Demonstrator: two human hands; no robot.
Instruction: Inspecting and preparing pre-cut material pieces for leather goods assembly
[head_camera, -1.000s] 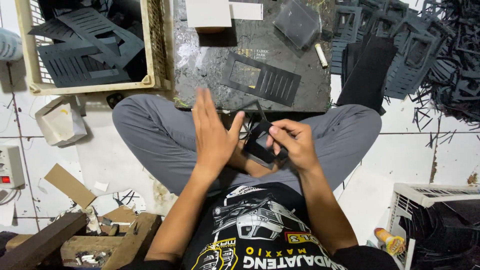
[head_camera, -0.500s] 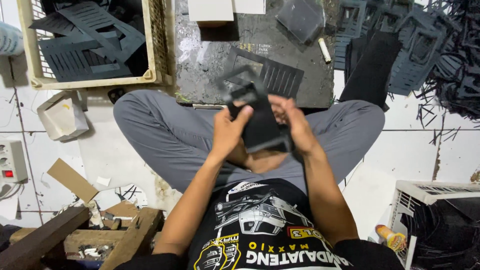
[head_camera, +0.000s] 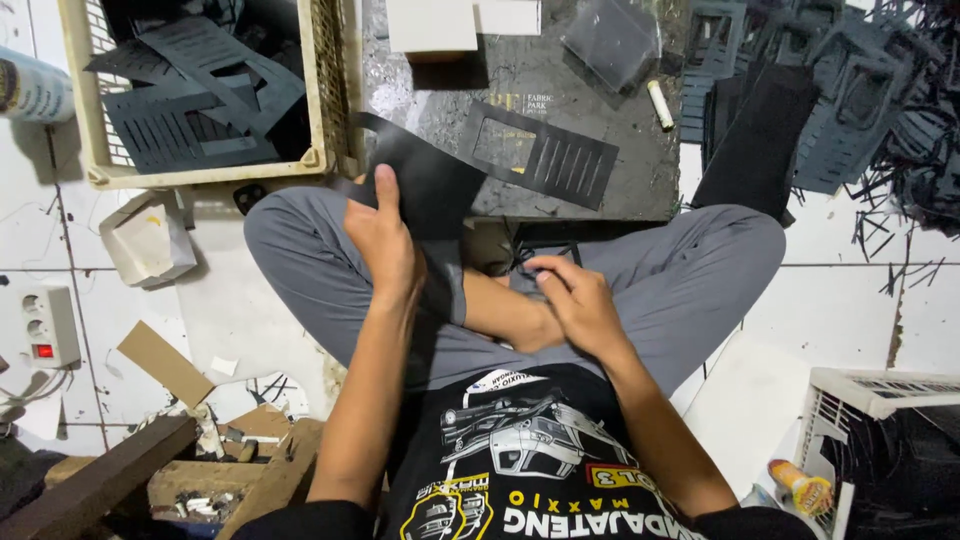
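Left hand (head_camera: 385, 245) pinching black sheet (head_camera: 430, 195), right hand (head_camera: 575, 300) curled over thin strips (head_camera: 545, 250)

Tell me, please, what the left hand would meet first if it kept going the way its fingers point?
The left hand, gripping a black sheet, points up-frame. Straight on, it would probably first meet the edge of the dark work slab, just right of the crate; depth is unclear.
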